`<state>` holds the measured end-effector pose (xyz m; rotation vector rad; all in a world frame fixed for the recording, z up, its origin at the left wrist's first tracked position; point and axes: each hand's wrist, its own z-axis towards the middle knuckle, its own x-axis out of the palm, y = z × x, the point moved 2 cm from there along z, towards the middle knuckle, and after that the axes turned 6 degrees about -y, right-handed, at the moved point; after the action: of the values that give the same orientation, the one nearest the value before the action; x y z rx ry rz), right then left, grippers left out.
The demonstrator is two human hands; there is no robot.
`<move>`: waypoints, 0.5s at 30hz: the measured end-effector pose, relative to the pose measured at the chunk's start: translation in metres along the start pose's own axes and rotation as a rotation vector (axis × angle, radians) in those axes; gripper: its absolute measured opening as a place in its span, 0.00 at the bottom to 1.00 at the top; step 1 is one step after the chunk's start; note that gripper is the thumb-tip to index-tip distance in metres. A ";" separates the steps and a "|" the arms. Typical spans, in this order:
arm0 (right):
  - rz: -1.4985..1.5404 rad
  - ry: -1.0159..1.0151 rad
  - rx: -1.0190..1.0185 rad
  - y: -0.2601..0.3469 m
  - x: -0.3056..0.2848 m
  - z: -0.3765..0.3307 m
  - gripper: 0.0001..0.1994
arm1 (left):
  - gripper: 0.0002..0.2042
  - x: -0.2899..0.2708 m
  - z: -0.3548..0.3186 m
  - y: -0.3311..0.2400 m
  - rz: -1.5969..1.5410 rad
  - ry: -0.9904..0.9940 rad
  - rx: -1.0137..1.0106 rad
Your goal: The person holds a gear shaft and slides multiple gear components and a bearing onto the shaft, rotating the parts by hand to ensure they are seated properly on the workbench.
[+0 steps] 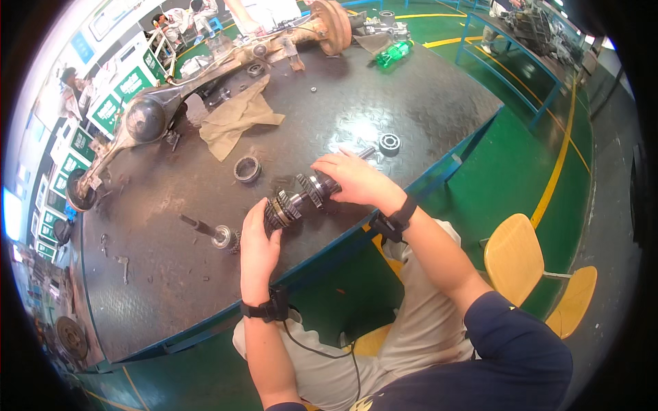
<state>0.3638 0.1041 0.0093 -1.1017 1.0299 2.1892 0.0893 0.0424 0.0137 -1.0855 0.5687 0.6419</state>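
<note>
A transmission shaft with several gears lies slantwise near the table's front edge, its bare end pointing to the far right. My left hand is curled round the gear at the near-left end. Toward the other end, my right hand grips the shaft, fingers over its top. A ball bearing lies just beyond the shaft's far tip. Behind the gears sits a toothed ring. To the left of my left hand rests a short shaft with a bearing and gear.
The metal table has a blue frame. Across its back lies a long axle housing with a rusty drum. A brown cloth and a green plastic bottle lie toward the back. Yellow chairs stand at right.
</note>
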 end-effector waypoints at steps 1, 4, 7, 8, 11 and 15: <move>0.000 0.000 0.002 -0.003 -0.002 -0.001 0.37 | 0.35 0.000 0.000 0.000 0.000 0.000 0.002; -0.022 -0.044 0.017 -0.017 -0.010 -0.004 0.36 | 0.35 0.001 0.000 0.000 -0.023 -0.006 0.011; -0.044 -0.093 0.019 -0.026 -0.023 -0.005 0.37 | 0.36 0.000 0.000 0.000 -0.030 0.020 -0.030; 0.008 -0.084 0.067 -0.028 -0.029 -0.009 0.37 | 0.36 0.000 -0.001 0.000 -0.030 0.020 -0.034; 0.075 -0.100 0.098 -0.041 -0.037 -0.015 0.37 | 0.36 -0.001 0.001 -0.001 -0.033 0.009 -0.021; 0.037 -0.115 0.112 -0.054 -0.048 -0.022 0.37 | 0.35 -0.003 0.002 -0.003 -0.032 0.012 -0.017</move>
<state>0.4376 0.1156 0.0178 -0.9035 1.1144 2.1673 0.0896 0.0425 0.0184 -1.1128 0.5564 0.6138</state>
